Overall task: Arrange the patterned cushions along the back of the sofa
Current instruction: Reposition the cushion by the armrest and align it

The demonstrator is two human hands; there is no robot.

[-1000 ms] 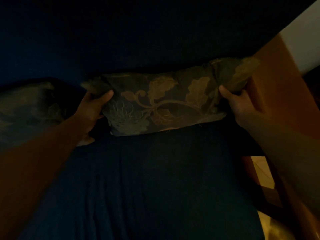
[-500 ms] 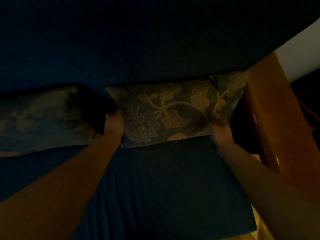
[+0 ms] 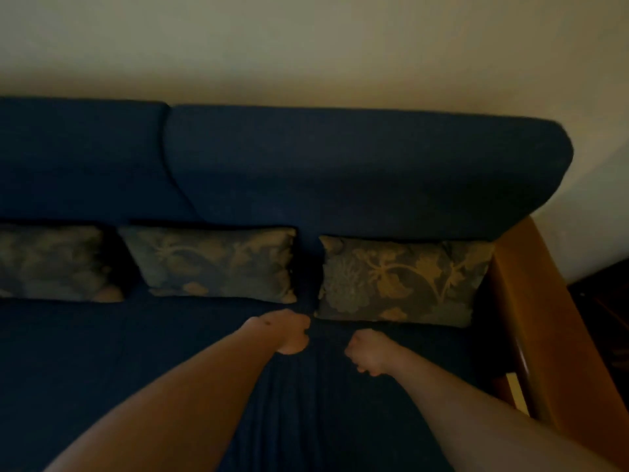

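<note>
Three floral patterned cushions lean against the dark blue sofa back (image 3: 357, 172): one at the far left (image 3: 51, 264), one in the middle (image 3: 218, 264) and one at the right end (image 3: 401, 281) beside the armrest. My left hand (image 3: 289, 332) hovers over the blue seat (image 3: 136, 352), just in front of the gap between the middle and right cushions, fingers curled in with nothing in them. My right hand (image 3: 367, 350) is a fist close beside it, below the right cushion's lower left corner, also holding nothing. Neither hand touches a cushion.
A wooden armrest (image 3: 531, 318) bounds the sofa on the right. A pale wall (image 3: 306, 46) rises behind the backrest. Dark furniture (image 3: 609, 301) stands at the far right edge. The room is dim.
Both hands have let go of the right cushion and pulled back over the seat with fingers curled. The view has drawn back and up, so all three cushions and the wall show.
</note>
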